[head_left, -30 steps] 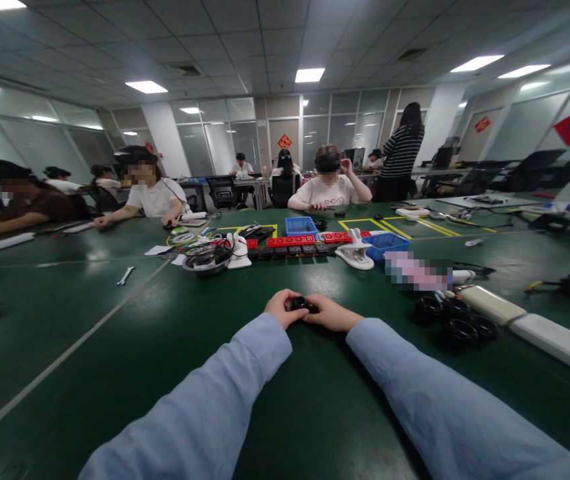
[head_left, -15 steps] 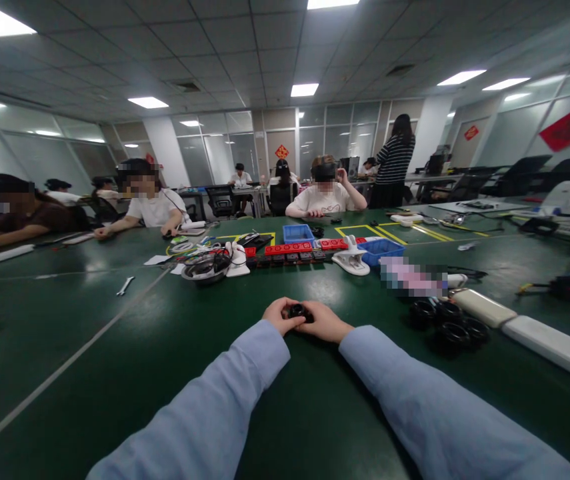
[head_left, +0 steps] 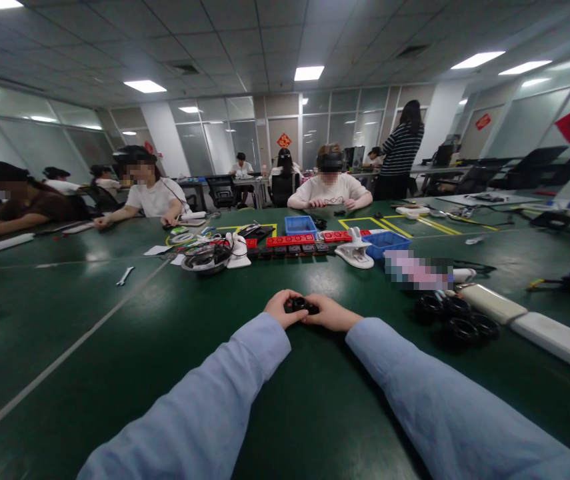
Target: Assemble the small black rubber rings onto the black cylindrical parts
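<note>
Both my arms in light blue sleeves reach out over the green table (head_left: 115,373). My left hand (head_left: 283,307) and my right hand (head_left: 333,313) meet at the table's middle, fingers curled round a small black round part (head_left: 301,305) held between them just above the surface. Only the part's top shows between my fingers.
Several black rings (head_left: 457,319) lie to the right, beside white power strips (head_left: 555,340). Farther off are red and black sockets (head_left: 292,245), blue bins (head_left: 386,244), a metal bowl (head_left: 205,261) and a wrench (head_left: 125,275). Other people sit across the table.
My hands stay together on the black part. The view dipped and rose again; a person across the table lowered a raised hand.
</note>
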Demonstrator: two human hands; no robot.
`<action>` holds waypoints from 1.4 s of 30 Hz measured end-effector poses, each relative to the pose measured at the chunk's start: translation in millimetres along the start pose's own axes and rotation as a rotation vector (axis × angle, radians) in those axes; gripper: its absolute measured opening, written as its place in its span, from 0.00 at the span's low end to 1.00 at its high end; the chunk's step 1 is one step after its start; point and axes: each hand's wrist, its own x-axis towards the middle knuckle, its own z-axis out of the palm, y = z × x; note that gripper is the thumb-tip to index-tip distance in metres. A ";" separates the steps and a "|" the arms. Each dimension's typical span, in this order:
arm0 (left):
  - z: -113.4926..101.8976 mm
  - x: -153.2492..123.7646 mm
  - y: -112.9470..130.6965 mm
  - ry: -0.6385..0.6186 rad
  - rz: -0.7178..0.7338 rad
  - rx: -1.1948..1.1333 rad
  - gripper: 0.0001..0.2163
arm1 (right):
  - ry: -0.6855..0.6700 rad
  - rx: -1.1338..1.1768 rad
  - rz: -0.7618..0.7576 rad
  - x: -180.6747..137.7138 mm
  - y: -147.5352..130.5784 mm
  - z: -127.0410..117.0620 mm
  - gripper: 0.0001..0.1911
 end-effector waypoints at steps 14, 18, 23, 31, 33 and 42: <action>-1.9 -0.9 3.9 0.011 0.022 0.035 0.13 | 0.014 0.033 0.039 -0.8 0.1 0.9 0.13; 0.3 0.0 1.5 0.028 0.016 0.020 0.14 | 0.016 -0.003 0.059 -0.7 1.7 1.5 0.12; 9.9 1.8 7.4 0.184 -0.099 0.058 0.13 | 0.168 -0.262 0.281 3.8 -5.5 13.3 0.13; 7.5 1.3 8.5 0.178 -0.086 0.041 0.12 | 0.230 -0.400 0.221 1.5 -16.8 16.2 0.15; 5.6 1.0 4.0 0.142 -0.056 0.032 0.13 | 0.192 -0.292 0.121 -1.4 -14.1 10.8 0.16; 4.3 0.0 4.8 0.128 -0.016 0.058 0.12 | 0.092 -0.094 0.033 -1.7 -5.7 1.3 0.13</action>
